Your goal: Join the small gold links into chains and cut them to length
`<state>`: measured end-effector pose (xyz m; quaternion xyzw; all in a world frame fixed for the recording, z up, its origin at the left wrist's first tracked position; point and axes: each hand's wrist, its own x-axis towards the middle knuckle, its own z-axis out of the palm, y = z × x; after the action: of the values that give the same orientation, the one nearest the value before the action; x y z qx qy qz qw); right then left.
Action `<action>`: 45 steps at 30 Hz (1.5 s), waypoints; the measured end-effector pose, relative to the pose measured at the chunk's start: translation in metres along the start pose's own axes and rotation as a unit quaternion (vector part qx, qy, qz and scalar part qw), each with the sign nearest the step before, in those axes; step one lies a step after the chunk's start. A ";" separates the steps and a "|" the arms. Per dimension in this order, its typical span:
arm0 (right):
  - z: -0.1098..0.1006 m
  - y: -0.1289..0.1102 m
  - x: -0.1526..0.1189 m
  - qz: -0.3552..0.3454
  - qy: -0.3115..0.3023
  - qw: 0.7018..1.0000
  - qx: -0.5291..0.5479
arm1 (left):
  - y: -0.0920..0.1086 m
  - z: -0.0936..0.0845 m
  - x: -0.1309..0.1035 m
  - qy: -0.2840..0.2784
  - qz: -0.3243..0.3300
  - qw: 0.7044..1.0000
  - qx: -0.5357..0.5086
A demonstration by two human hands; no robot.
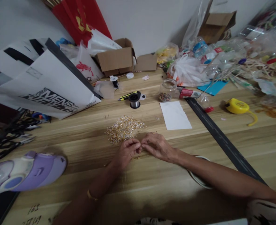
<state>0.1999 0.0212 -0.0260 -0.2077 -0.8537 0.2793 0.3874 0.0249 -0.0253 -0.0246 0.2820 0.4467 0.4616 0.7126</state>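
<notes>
Fingertips pinched, my left hand (127, 150) meets my right hand (157, 146) above the wooden tabletop. Whatever lies between the fingertips is too small to make out. A thin gold chain (139, 157) runs along the table just below both hands. Right behind my left hand is a loose pile of small gold and silver wire-like pieces (123, 128). A spool of silver wire (134, 100) stands farther back, beside a yellow and black utility knife (129, 95).
White paper (175, 115) lies right of the pile, near a jar of beads (167, 90). A yellow tape measure (237, 106) and plastic bottles are at right. Scissors (8, 143), a purple and white bottle (34, 172) and a large paper bag (41, 81) occupy the left.
</notes>
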 end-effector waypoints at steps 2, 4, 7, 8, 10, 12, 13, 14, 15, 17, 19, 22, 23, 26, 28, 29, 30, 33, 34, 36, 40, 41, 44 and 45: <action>0.001 0.001 -0.001 0.007 0.002 1.000 0.004 | 0.001 -0.001 0.000 0.004 0.017 0.999 0.031; 0.002 0.002 -0.001 0.011 0.007 1.000 0.008 | 0.001 -0.002 0.000 0.008 0.041 0.996 0.080; 0.003 0.002 -0.001 0.011 0.012 1.000 0.009 | 0.002 -0.004 0.000 0.022 0.078 0.985 0.150; 0.002 0.002 -0.001 0.012 0.011 1.000 0.009 | 0.003 -0.003 0.000 0.029 0.089 0.982 0.165; 0.002 0.001 0.000 0.013 0.007 1.000 0.006 | 0.006 -0.003 0.000 0.047 0.104 0.977 0.182; 0.001 0.001 0.000 0.014 0.007 1.000 0.001 | 0.008 -0.003 -0.001 0.063 0.121 0.971 0.196; 0.001 0.001 0.000 0.015 0.008 1.000 -0.001 | 0.009 -0.003 -0.001 0.069 0.131 0.968 0.203; 0.001 0.001 0.000 0.016 0.009 1.000 -0.003 | 0.010 -0.003 -0.002 0.072 0.139 0.965 0.210; 0.001 0.001 0.000 0.018 0.009 1.000 -0.004 | 0.010 -0.003 -0.002 0.073 0.147 0.962 0.218; 0.001 0.001 0.000 0.020 0.005 1.000 -0.001 | 0.010 -0.003 -0.002 0.075 0.159 0.958 0.228; 0.002 0.002 0.000 0.015 0.002 1.000 0.005 | 0.009 -0.002 -0.003 0.074 0.167 0.954 0.239; 0.004 0.003 -0.001 -0.002 -0.004 1.000 0.009 | 0.007 -0.001 -0.004 0.069 0.174 0.947 0.259; 0.004 0.003 -0.001 -0.008 -0.005 1.000 0.008 | 0.006 -0.001 -0.005 0.068 0.174 0.946 0.265; 0.005 0.004 -0.001 -0.011 -0.003 1.000 -0.005 | 0.006 -0.001 -0.005 0.075 0.172 0.945 0.269; 0.004 0.004 -0.001 -0.002 0.000 1.000 -0.014 | 0.006 -0.001 -0.006 0.080 0.175 0.945 0.266; 0.004 0.004 -0.001 0.003 0.000 1.000 -0.017 | 0.006 -0.001 -0.006 0.081 0.177 0.945 0.262; 0.004 0.003 -0.001 0.005 -0.002 1.000 -0.020 | 0.006 0.000 -0.006 0.080 0.177 0.946 0.258; 0.006 0.003 -0.003 0.005 -0.015 1.000 -0.024 | 0.008 0.003 -0.008 0.076 0.169 0.950 0.252; 0.006 0.003 -0.003 0.005 -0.018 1.000 -0.023 | 0.009 0.004 -0.009 0.074 0.166 0.950 0.253; 0.007 0.004 -0.004 0.007 -0.020 1.000 -0.021 | 0.009 0.005 -0.010 0.071 0.163 0.950 0.258; 0.007 0.005 -0.004 0.005 -0.019 0.999 -0.025 | 0.007 0.003 -0.008 0.075 0.168 0.949 0.257; 0.007 0.005 -0.003 0.004 -0.019 0.999 -0.026 | 0.007 0.002 -0.007 0.074 0.169 0.949 0.257; 0.007 0.006 -0.003 -0.001 -0.023 0.999 -0.027 | 0.006 0.000 -0.005 0.070 0.168 0.949 0.259; 0.007 0.006 -0.002 0.000 -0.026 0.999 -0.027 | 0.005 -0.001 -0.005 0.071 0.169 0.948 0.260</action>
<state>0.1971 0.0221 -0.0345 -0.2105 -0.8709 0.2610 0.3594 0.0211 -0.0276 -0.0187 0.4953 0.5464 0.4617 0.4929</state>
